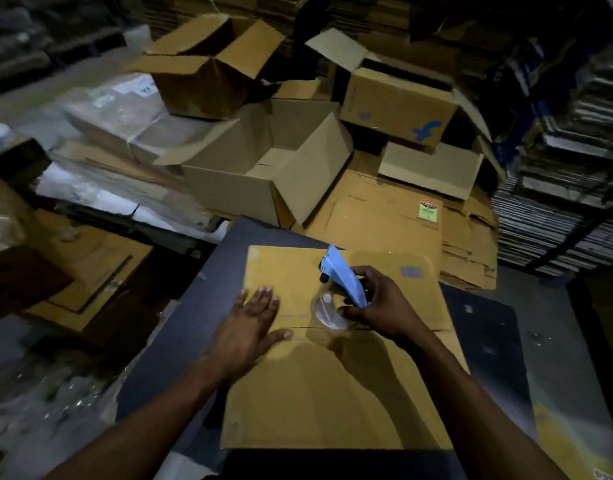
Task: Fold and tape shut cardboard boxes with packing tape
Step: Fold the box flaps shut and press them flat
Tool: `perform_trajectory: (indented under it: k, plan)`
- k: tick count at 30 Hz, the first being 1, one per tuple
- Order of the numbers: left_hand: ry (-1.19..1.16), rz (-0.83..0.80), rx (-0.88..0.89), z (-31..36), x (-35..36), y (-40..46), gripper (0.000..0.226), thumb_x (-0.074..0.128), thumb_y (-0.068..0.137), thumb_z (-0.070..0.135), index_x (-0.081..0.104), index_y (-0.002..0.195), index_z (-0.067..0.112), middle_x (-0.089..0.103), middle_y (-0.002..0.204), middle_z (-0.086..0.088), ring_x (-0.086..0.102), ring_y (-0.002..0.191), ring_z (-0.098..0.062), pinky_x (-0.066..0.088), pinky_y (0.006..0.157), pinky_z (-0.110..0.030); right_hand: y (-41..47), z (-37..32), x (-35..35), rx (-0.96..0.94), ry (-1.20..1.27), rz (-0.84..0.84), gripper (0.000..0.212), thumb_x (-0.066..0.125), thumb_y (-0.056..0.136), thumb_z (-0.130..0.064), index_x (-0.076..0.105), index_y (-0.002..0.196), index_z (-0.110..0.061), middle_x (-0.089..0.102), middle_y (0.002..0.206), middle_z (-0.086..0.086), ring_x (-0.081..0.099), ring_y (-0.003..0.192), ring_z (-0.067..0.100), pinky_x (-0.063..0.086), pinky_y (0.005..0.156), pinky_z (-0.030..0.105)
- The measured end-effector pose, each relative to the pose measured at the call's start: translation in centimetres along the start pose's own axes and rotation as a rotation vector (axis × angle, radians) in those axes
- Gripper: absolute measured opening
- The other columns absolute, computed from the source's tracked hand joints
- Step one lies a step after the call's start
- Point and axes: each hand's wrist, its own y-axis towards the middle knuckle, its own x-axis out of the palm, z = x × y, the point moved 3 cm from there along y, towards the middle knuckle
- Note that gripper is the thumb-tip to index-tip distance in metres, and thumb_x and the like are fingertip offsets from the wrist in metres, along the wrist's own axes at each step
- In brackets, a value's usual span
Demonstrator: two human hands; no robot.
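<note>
The cardboard box [333,375] lies on the dark counter [201,306] with its flaps folded flat, and everything else is best placed from it: it fills the middle of the counter, with open boxes [263,168] and flattened cardboard [384,216] piled beyond its far edge. Its top is plain tan card with a dark slit of a seam running crosswise near the middle, faint lines along it that may be tape, though the light is too dim to be sure. The likeliest trouble, as I judge it, is the flaps springing apart under the pull of the tape, since only the left hand [249,323] holds them down, lying flat with straight fingers on the box's left part just beside the seam; if that pressure eases, the seam could gape and the strip wrinkle or land off line. The right hand [378,306], over the seam to the right of centre, has its grip curled around the blue tape dispenser [343,278], whose clear tape roll [329,311] sits against the card. A tilted dispenser could let the tape lift or stick to itself instead of bridging both flaps.
</note>
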Motion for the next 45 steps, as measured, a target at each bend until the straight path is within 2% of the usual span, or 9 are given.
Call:
perform_trajectory:
  k: [4,8,11,14,19,24,33,39,45]
  plan:
    - [-0.11,0.093,-0.009,0.5,0.7,-0.1,0.08,0.024,0.112,0.07,0.061,0.155,0.013,0.052,0.164,-0.011,0.046,0.157,-0.025,0.023,0.135,-0.044,1.5,-2.2,2.9,-0.027,-0.021,-0.019,0.074,0.095,0.07,-0.016,0.063,0.131,-0.044,0.073,0.123,-0.012,0.071,0.113,0.013,0.061,0.093,0.049]
    - [-0.298,0.182,-0.091,0.9,-0.8,-1.0,0.054,0.04,0.114,0.056,0.07,0.147,0.025,0.058,0.16,0.003,0.049,0.153,-0.018,0.027,0.131,-0.032,1.9,-4.2,4.3,-0.067,-0.09,-0.042,0.076,0.095,0.072,-0.017,0.061,0.134,-0.046,0.07,0.126,-0.016,0.067,0.117,0.014,0.06,0.082,0.04]
    - [-0.663,0.357,-0.347,0.4,-3.9,-1.8,0.038,0.058,0.111,0.053,0.079,0.134,0.032,0.077,0.134,0.01,0.073,0.12,-0.006,0.058,0.109,-0.033,1.9,-5.6,4.6,-0.111,-0.133,-0.047,0.075,0.095,0.075,-0.016,0.061,0.135,-0.043,0.069,0.128,-0.018,0.067,0.116,0.008,0.058,0.078,0.03]
    - [-1.216,0.476,-0.627,0.0,-8.2,-1.8,0.043,0.059,0.107,0.061,0.086,0.11,0.028,0.084,0.11,0.009,0.077,0.095,-0.007,0.065,0.084,-0.038,1.7,-6.7,4.7,-0.164,-0.186,-0.07,0.073,0.095,0.077,-0.015,0.061,0.137,-0.04,0.068,0.129,-0.019,0.066,0.116,0.007,0.059,0.085,0.029]
    - [-1.825,0.201,-0.813,1.0,-14.3,-1.3,0.061,0.062,0.099,0.07,0.086,0.106,0.014,0.083,0.097,-0.002,0.066,0.079,-0.022,0.05,0.065,-0.038,1.2,-8.3,5.2,-0.242,-0.299,-0.145,0.074,0.095,0.076,-0.021,0.059,0.139,-0.039,0.066,0.13,-0.022,0.063,0.119,0.003,0.06,0.086,0.034]
    - [-1.774,0.221,-0.834,1.7,-15.7,-2.2,0.046,0.072,0.098,0.057,0.084,0.11,0.015,0.084,0.105,-0.008,0.074,0.084,-0.023,0.053,0.065,-0.034,0.9,-9.8,5.8,-0.289,-0.442,-0.172,0.082,0.09,0.071,-0.059,0.053,0.144,-0.049,0.063,0.132,-0.027,0.062,0.12,0.001,0.061,0.084,0.039]
    - [-1.694,0.338,-0.862,0.2,-14.5,-3.7,0.022,0.071,0.107,0.021,0.081,0.1,0.003,0.079,0.085,-0.015,0.067,0.065,-0.019,0.057,0.056,-0.03,-0.1,-12.3,5.2,-0.351,-0.486,-0.279,0.103,0.094,0.076,-0.052,0.028,0.153,-0.072,0.059,0.145,-0.018,0.062,0.126,0.014,0.061,0.093,0.043]
    - [-1.456,0.464,-0.82,-0.5,-14.1,-4.1,0.031,0.071,0.107,0.012,0.078,0.08,-0.001,0.07,0.066,-0.012,0.056,0.05,-0.017,0.055,0.053,-0.032,-1.2,-12.8,3.7,-0.486,-0.667,-0.402,0.065,0.071,0.093,-0.064,0.036,0.147,-0.075,0.053,0.124,-0.022,0.059,0.107,0.006,0.055,0.081,0.031]
    - [-1.438,0.458,-0.977,-6.1,-10.0,-6.7,0.02,0.073,0.105,0.013,0.08,0.092,0.0,0.075,0.08,-0.02,0.058,0.056,-0.023,0.054,0.053,-0.035,-0.7,-9.2,0.6,-0.465,-0.951,-0.397,0.069,0.07,0.094,-0.061,0.029,0.147,-0.077,0.046,0.119,-0.028,0.055,0.098,0.001,0.052,0.074,0.021]
